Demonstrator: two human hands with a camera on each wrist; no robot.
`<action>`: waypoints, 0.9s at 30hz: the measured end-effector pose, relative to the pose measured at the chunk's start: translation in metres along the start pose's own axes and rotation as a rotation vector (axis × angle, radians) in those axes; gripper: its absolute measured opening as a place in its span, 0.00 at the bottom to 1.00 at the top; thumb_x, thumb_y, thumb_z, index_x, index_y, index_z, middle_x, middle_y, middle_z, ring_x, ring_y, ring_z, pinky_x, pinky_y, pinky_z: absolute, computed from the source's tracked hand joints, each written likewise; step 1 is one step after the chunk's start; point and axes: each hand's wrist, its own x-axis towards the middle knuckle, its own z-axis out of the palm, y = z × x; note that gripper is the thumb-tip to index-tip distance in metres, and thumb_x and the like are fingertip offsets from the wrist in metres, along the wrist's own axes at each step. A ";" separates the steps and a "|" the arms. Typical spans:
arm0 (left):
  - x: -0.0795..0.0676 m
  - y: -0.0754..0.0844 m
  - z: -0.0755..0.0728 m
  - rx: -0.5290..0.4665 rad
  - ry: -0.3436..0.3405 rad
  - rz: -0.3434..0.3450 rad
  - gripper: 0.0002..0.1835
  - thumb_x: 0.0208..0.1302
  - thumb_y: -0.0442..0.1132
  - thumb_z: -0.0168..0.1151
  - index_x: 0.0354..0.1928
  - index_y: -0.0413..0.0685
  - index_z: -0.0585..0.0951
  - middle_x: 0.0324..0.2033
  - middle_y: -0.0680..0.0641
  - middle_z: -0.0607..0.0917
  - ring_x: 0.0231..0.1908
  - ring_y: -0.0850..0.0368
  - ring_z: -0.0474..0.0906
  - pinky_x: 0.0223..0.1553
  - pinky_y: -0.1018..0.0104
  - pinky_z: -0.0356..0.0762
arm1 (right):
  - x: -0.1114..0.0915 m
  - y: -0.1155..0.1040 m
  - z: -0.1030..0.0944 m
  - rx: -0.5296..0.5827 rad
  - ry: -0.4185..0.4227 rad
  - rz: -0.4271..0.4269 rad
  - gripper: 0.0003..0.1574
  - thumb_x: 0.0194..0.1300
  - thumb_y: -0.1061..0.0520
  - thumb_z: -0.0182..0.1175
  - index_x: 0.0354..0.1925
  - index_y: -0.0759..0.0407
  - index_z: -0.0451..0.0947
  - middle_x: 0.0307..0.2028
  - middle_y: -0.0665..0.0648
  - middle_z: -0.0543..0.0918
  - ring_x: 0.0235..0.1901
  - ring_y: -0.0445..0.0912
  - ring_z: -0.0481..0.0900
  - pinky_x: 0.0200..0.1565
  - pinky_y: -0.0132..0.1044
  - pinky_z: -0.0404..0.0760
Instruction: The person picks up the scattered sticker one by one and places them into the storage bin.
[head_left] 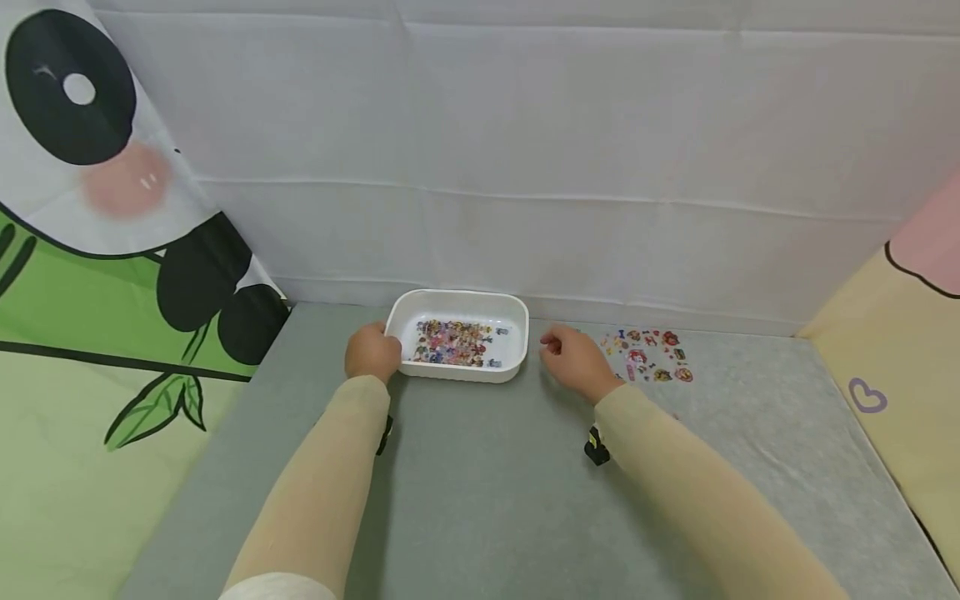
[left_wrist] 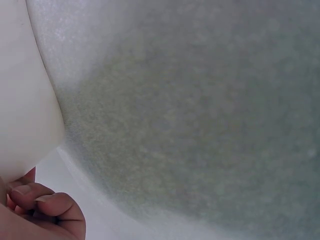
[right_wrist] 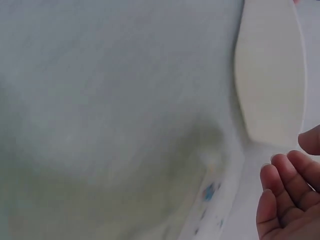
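A white oblong plastic tray (head_left: 461, 374) stands at the back of the table, with many small colourful cartoon stickers (head_left: 450, 342) inside it. My left hand (head_left: 372, 352) grips the tray's left end; in the left wrist view its curled fingers (left_wrist: 62, 205) are at the tray wall (left_wrist: 25, 95). To the right of the tray, and apart from it, is my right hand (head_left: 576, 360). The right wrist view shows its fingers (right_wrist: 285, 185) loosely bent with nothing visible between them. Just right of that hand lies a clear sheet of cartoon stickers (head_left: 637, 357), partly hidden by it.
The grey table (head_left: 480, 483) meets a white cloth backdrop (head_left: 480, 150) right behind the tray. A printed panda cloth (head_left: 67, 183) hangs on the left, and a cream and pink one (head_left: 892, 350) on the right.
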 end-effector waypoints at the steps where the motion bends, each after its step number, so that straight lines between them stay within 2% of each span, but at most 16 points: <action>1: 0.000 0.000 0.000 -0.001 0.000 0.000 0.26 0.72 0.36 0.47 0.69 0.37 0.76 0.59 0.35 0.83 0.54 0.39 0.80 0.55 0.42 0.78 | -0.001 0.005 -0.002 -0.007 0.004 -0.003 0.18 0.73 0.55 0.58 0.55 0.64 0.81 0.44 0.58 0.84 0.43 0.51 0.79 0.48 0.48 0.79; 13: -0.001 -0.001 0.001 -0.002 0.005 0.001 0.25 0.71 0.36 0.47 0.67 0.37 0.78 0.57 0.35 0.84 0.52 0.39 0.81 0.55 0.42 0.78 | -0.009 0.067 -0.034 -0.046 0.028 0.056 0.24 0.75 0.55 0.54 0.61 0.68 0.77 0.50 0.64 0.83 0.47 0.57 0.80 0.48 0.54 0.79; 21: -0.003 0.001 -0.001 0.013 0.008 0.005 0.25 0.72 0.35 0.48 0.67 0.36 0.77 0.57 0.34 0.83 0.53 0.38 0.81 0.55 0.40 0.78 | -0.016 0.110 -0.054 -0.042 0.078 0.158 0.27 0.76 0.53 0.51 0.64 0.69 0.74 0.52 0.67 0.81 0.49 0.59 0.79 0.49 0.55 0.78; 24: -0.004 0.002 0.000 0.017 0.007 0.005 0.25 0.72 0.35 0.48 0.67 0.36 0.77 0.57 0.34 0.84 0.53 0.38 0.81 0.55 0.40 0.78 | -0.018 0.123 -0.062 -0.063 0.108 0.173 0.30 0.76 0.53 0.51 0.66 0.71 0.72 0.54 0.69 0.79 0.50 0.61 0.78 0.50 0.57 0.77; 27: -0.004 0.003 0.000 0.008 0.009 -0.004 0.25 0.72 0.36 0.48 0.67 0.36 0.78 0.56 0.35 0.84 0.52 0.39 0.81 0.54 0.41 0.78 | -0.021 0.132 -0.071 -0.093 0.133 0.179 0.33 0.75 0.53 0.51 0.68 0.74 0.68 0.58 0.73 0.77 0.54 0.65 0.76 0.54 0.62 0.75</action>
